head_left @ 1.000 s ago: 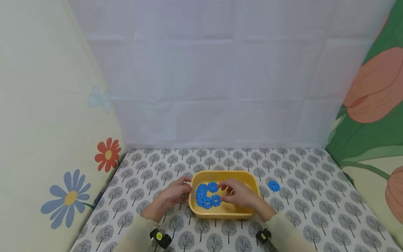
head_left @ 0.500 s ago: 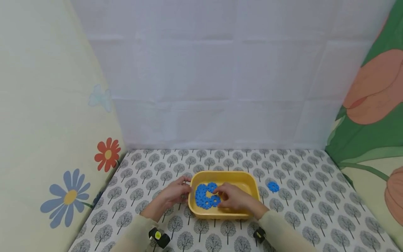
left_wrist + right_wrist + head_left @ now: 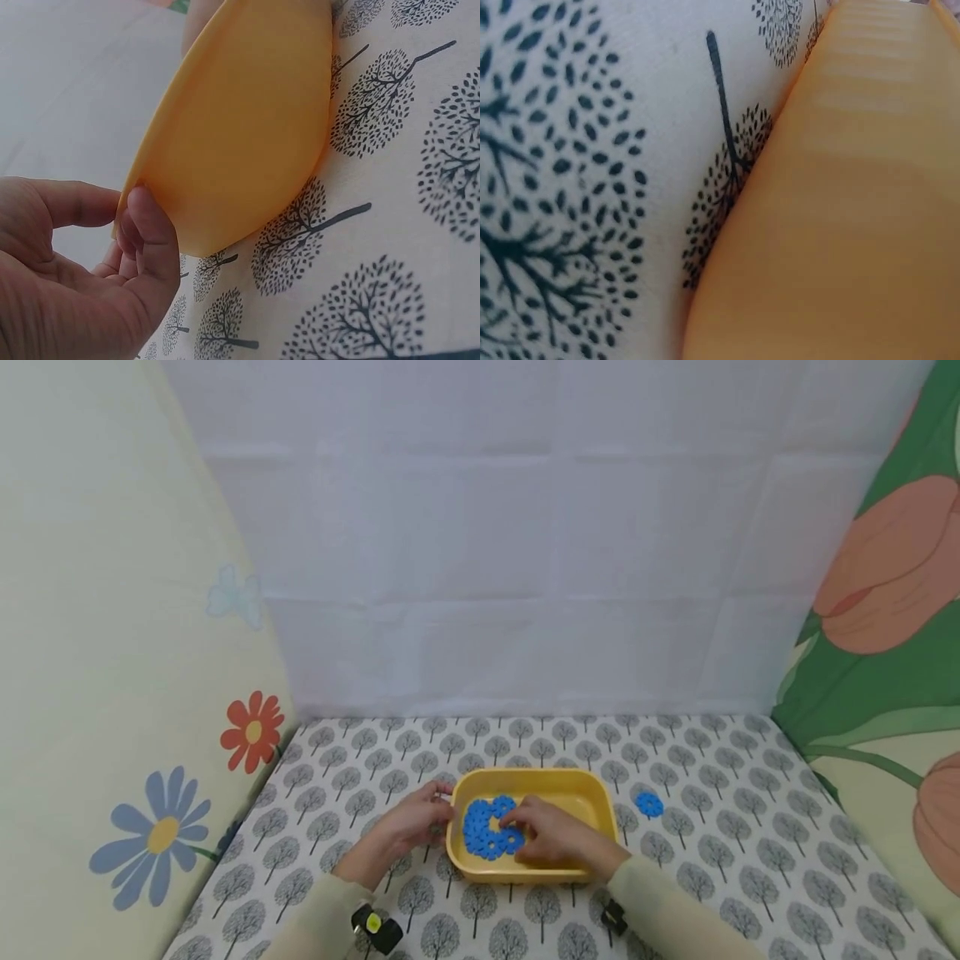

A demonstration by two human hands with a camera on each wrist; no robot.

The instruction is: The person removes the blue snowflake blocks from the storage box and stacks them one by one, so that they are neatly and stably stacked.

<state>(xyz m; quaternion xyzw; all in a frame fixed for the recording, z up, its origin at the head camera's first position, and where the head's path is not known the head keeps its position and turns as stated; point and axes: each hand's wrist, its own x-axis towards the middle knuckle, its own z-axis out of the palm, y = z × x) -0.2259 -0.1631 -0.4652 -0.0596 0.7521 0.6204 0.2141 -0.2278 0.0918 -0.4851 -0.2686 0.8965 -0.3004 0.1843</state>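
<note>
A yellow plastic tub point(image 3: 585, 785) stands on the table, with several blue snowflake-shaped discs point(image 3: 480, 828) gathered in its left half. My left hand point(image 3: 417, 818) is at the left end of the tub; in the left wrist view the thumb and fingers of that hand point(image 3: 105, 262) pinch the rim. Inside the tub, my right hand point(image 3: 551, 833) reaches in from the right, bent fingers pointing left. Its index finger and thumb are spread apart beside the rightmost blue disc point(image 3: 513, 840). The right wrist view shows only the tub's outer wall point(image 3: 840, 210), without the hand.
One blue disc point(image 3: 649, 804) lies on the tree-patterned tablecloth point(image 3: 720, 852) to the right of the tub. A pale curtain point(image 3: 525, 568) hangs behind the table, and flower-printed cloths point(image 3: 165, 635) stand at both sides.
My right hand has moved a little left and lower in the tub, over the edge of the discs. The left hand stays at the rim.
</note>
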